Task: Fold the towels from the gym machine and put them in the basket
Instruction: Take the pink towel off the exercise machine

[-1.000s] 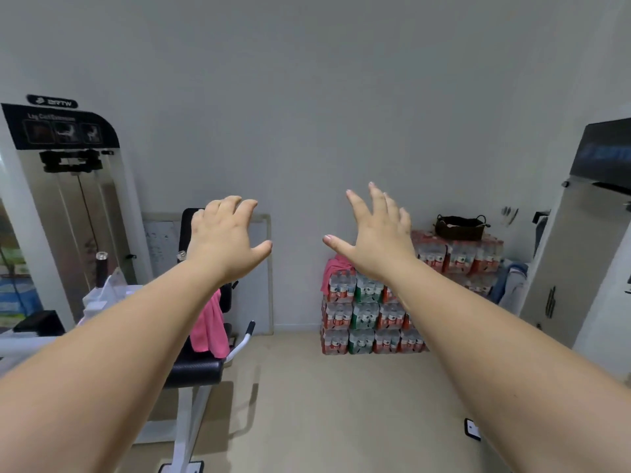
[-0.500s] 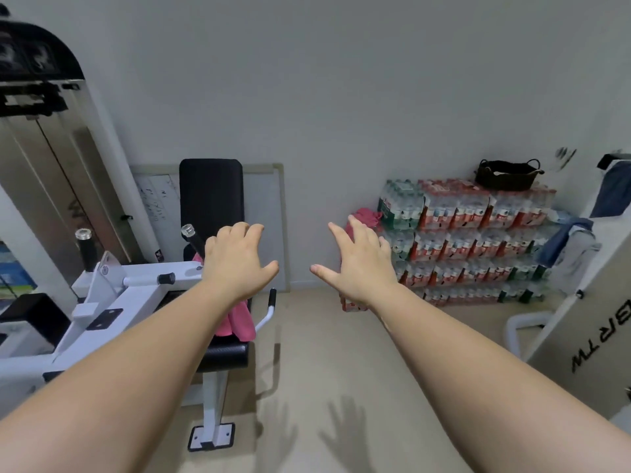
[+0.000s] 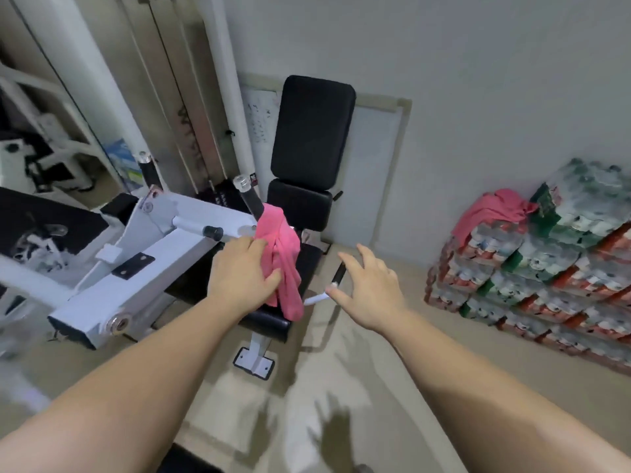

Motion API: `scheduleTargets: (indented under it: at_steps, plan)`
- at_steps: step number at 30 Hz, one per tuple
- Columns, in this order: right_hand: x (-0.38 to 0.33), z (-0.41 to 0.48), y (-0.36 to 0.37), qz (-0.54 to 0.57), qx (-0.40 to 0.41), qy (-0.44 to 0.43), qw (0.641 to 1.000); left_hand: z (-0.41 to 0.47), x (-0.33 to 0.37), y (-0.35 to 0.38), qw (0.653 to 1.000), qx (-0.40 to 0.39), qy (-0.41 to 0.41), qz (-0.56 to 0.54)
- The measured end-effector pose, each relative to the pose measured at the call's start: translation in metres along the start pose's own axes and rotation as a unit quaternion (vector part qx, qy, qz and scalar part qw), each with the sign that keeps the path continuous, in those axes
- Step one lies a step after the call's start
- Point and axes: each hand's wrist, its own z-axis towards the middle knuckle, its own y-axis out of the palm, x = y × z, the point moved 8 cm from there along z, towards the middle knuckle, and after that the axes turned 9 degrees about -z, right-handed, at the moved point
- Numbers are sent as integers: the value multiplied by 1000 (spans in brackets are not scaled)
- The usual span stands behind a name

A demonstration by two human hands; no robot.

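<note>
Left hand (image 3: 239, 274) has reached the pink towel (image 3: 286, 250), grip open.

1. Our left hand (image 3: 242, 268) lies against the pink towel (image 3: 285, 254) on the gym machine (image 3: 164, 247). Its fingertips are lost in the folds, so we cannot tell whether it grips or only touches.
2. The towel covers the foot of the black post (image 3: 251, 196) it hangs from.
3. The machine's tower is cut off by the top edge. Its left part is smeared with blur at the left edge.
4. The writing on the whiteboard (image 3: 263, 124) is too small for us to read, and the backrest (image 3: 312, 131) hides the board's middle.
5. The bottle packs (image 3: 546, 268) run past the right edge with blurred labels. A second pink towel (image 3: 491, 209) covers part of them.
6. Our forearms (image 3: 143, 387) leave by the bottom edge.
</note>
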Motion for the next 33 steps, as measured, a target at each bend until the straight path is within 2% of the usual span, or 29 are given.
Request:
scheduleTargets:
  at_steps: [6,11,19,25,28,31,33]
  plan:
    - [-22,69,36,53,-46,-90,994,29,-32,31,992,-7,-123,-40]
    - [-51,119,46,70,-67,-165,981,55,-55,59,985,-19,-150,-78]
    - [-74,168,79,100,-96,-187,973,79,-69,98,979,2,-157,-130]
    - [-74,188,67,161,-14,-163,973,80,-74,109,974,45,-106,-195]
    - [-79,196,54,148,38,-185,971,87,-75,107,980,33,-101,-166]
    - [-84,208,47,121,53,-210,969,90,-75,103,981,33,-120,-149]
    - [-87,214,45,98,70,-240,963,87,-71,99,980,47,-104,-164]
